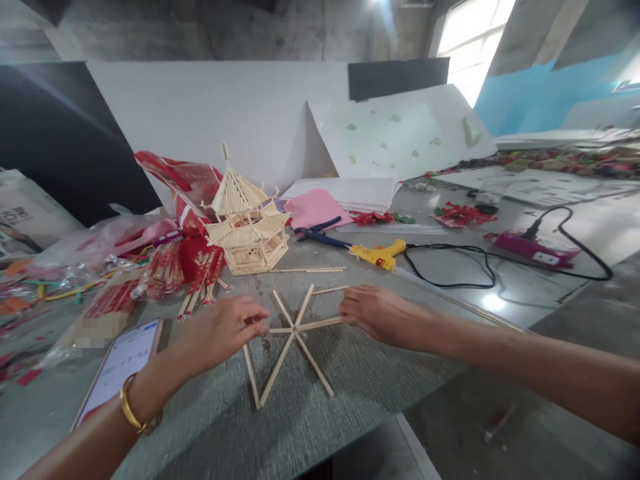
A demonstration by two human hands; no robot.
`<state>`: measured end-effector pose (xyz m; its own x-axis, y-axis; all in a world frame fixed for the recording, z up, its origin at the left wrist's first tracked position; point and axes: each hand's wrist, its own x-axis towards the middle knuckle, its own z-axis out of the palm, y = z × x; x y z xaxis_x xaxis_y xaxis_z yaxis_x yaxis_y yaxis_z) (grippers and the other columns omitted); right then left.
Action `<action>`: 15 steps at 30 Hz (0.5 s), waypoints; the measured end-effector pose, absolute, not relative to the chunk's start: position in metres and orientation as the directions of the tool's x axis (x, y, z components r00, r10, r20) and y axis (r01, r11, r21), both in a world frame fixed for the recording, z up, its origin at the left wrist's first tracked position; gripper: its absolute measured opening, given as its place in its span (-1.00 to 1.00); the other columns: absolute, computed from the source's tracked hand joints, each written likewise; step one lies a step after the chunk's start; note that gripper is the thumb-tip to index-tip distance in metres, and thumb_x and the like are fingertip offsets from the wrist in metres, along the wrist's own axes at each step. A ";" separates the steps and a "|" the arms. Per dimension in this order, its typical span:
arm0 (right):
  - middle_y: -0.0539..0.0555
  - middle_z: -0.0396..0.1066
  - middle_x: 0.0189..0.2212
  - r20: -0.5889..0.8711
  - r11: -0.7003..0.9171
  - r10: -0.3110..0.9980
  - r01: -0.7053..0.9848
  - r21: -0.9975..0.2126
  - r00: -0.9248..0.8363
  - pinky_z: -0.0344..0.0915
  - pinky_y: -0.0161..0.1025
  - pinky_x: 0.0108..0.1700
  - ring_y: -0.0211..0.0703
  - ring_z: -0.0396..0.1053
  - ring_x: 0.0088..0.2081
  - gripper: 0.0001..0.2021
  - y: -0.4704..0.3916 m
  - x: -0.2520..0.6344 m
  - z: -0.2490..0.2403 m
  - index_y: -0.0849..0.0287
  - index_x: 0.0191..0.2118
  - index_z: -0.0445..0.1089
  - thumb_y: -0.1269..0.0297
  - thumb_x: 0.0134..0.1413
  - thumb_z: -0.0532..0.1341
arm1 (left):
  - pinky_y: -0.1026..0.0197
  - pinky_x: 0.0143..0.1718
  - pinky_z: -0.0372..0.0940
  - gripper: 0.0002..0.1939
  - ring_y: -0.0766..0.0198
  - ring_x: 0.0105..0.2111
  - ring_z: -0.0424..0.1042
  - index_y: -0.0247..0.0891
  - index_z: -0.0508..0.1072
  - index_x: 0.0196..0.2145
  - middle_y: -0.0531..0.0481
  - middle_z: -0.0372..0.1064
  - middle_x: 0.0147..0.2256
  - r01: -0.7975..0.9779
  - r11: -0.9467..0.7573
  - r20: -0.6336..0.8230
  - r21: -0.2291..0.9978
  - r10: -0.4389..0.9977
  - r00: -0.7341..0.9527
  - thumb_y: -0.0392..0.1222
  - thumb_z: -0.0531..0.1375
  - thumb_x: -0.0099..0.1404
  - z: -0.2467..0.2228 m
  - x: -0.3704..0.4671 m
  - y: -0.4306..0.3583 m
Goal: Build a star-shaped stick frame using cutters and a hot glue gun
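Note:
A star-shaped frame of pale wooden chopsticks (280, 365) lies flat on the table, its spokes meeting at one centre. My left hand (227, 327) has thumb and fingers closed around the outer end of the left spoke. One edge stick (251, 377) runs from beneath that hand to the tip of the lower left spoke. Closed over the end of the right spoke (320, 324) is my right hand (367, 310); its fingers also meet the end of another edge stick (330, 290). The fingertips of both hands are partly hidden.
Behind the frame stands a small stick-built pagoda (247, 227). A yellow glue gun (377, 254) with a black cord, blue-handled pliers (323, 237) and a purple power strip (537, 249) lie to the right. At left are wrapped chopstick bundles (113, 300) and a phone (120, 367).

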<state>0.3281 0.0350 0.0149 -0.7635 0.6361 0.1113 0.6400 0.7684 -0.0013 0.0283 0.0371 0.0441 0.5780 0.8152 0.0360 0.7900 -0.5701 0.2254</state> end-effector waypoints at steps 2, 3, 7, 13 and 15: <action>0.09 0.35 -0.38 0.131 0.778 0.626 0.628 -0.033 -0.769 0.23 -0.24 -0.21 -0.20 0.27 -0.31 -0.73 0.036 0.329 0.007 0.25 -0.34 0.37 0.38 0.26 -0.04 | 0.17 -0.19 0.22 -0.75 0.21 -0.24 0.40 -0.16 0.49 -0.20 0.02 0.47 -0.24 0.790 -0.570 0.024 0.224 0.814 0.580 -0.07 0.08 0.28 0.038 0.026 0.035; 0.09 0.35 -0.38 0.145 0.779 0.625 0.624 -0.056 -0.767 0.23 -0.25 -0.22 -0.20 0.28 -0.30 -0.73 0.036 0.330 0.004 0.25 -0.33 0.38 0.39 0.26 -0.04 | 0.17 -0.20 0.22 -0.75 0.21 -0.25 0.40 -0.17 0.49 -0.20 0.01 0.46 -0.25 0.795 -0.566 0.021 0.220 0.817 0.576 -0.06 0.08 0.28 0.036 0.025 0.034; 0.07 0.36 -0.38 0.197 0.753 0.658 0.640 -0.154 -0.727 0.22 -0.29 -0.22 -0.24 0.30 -0.29 -0.70 0.035 0.334 -0.002 0.23 -0.27 0.40 0.39 0.27 -0.08 | 0.17 -0.20 0.20 -0.74 0.21 -0.27 0.39 -0.21 0.49 -0.22 -0.01 0.44 -0.28 0.818 -0.528 -0.009 0.227 0.839 0.544 -0.06 0.09 0.28 0.032 0.023 0.032; 0.10 0.34 -0.35 0.231 0.641 0.765 0.744 -0.187 -0.601 0.20 -0.25 -0.26 -0.21 0.29 -0.32 -0.73 0.021 0.340 0.007 0.23 -0.21 0.35 0.30 0.26 -0.07 | 0.20 -0.25 0.18 -0.79 0.24 -0.30 0.37 -0.19 0.49 -0.29 0.03 0.41 -0.32 0.824 -0.513 -0.008 0.242 0.848 0.530 -0.11 0.09 0.27 0.030 0.024 0.031; 0.10 0.33 -0.37 0.258 0.622 0.776 0.765 -0.164 -0.576 0.18 -0.24 -0.28 -0.21 0.28 -0.35 -0.74 0.012 0.336 0.008 0.24 -0.26 0.34 0.27 0.25 -0.05 | 0.22 -0.27 0.17 -0.80 0.25 -0.32 0.37 -0.19 0.49 -0.31 0.03 0.40 -0.33 0.822 -0.517 0.002 0.238 0.847 0.532 -0.12 0.09 0.27 0.029 0.025 0.031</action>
<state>0.3361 0.0125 0.0079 -0.5757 0.7758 0.2584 0.7653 0.6225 -0.1637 0.0246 0.0311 0.0289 0.5317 0.8469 0.0016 0.8223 -0.5167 0.2385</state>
